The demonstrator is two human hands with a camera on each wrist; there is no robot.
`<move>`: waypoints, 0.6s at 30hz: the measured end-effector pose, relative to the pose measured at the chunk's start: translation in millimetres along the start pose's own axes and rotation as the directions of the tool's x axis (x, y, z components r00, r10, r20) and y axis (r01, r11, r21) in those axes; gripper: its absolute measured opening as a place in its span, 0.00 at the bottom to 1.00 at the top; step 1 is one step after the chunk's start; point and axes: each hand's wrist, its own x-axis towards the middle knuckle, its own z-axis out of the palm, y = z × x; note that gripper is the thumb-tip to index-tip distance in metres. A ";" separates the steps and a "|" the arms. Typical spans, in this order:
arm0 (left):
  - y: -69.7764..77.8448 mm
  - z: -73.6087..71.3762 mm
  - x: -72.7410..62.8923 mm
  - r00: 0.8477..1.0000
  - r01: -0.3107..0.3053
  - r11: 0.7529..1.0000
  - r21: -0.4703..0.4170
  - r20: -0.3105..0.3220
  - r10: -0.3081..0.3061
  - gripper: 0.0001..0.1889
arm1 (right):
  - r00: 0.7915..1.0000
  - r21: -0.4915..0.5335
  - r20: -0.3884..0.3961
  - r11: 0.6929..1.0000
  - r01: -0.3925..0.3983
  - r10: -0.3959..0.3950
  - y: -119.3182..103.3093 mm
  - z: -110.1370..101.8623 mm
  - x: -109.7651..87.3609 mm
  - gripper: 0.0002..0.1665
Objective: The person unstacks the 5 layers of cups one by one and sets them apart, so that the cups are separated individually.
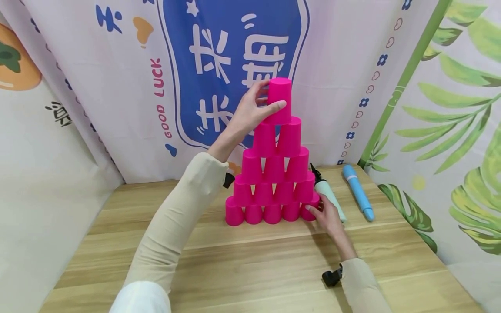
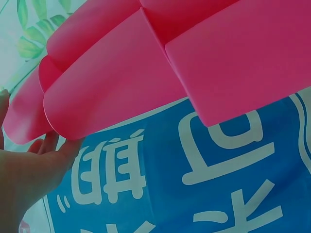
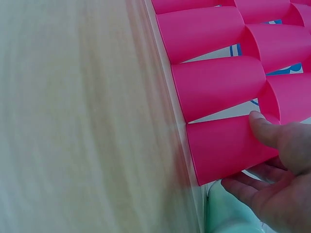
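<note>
Bright pink cups, upside down, stand in a tapering pyramid (image 1: 274, 169) of several rows on the table. At its peak my left hand (image 1: 250, 108) holds the single top cup (image 1: 281, 102), thumb across the front and fingers round the left side. That cup sits right over the two cups of the row below, overlapping them in the head view. My right hand (image 1: 328, 216) grips the bottom row's rightmost cup (image 3: 223, 145), its thumb on the near side and fingers round the outer side. In the left wrist view, the left hand (image 2: 34, 174) shows beside the uppermost cups.
Just right of the pyramid, a pale green bottle-like object (image 1: 330, 198) with a black end lies close to my right hand. Farther right is a blue cylindrical object (image 1: 358, 192). A printed curtain (image 1: 137, 108) hangs behind the wooden table (image 1: 250, 261).
</note>
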 end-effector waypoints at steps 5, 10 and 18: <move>-1.1 -1.2 1.1 1.000 -0.007 1.000 -0.005 0.007 0.007 0.41 | 1.000 0.009 0.004 1.000 -0.006 0.006 -0.1 2.4 -1.8 0.32; -2.0 -4.5 -0.3 0.999 -0.031 1.000 -0.007 -0.021 0.030 0.40 | 1.000 0.004 0.007 1.000 0.001 -0.001 0.9 5.8 -3.5 0.33; -1.1 -25.4 -10.3 0.977 -0.143 0.990 0.014 -0.158 0.143 0.37 | 1.000 -0.033 0.011 0.999 -0.005 0.005 0.2 -0.4 1.2 0.33</move>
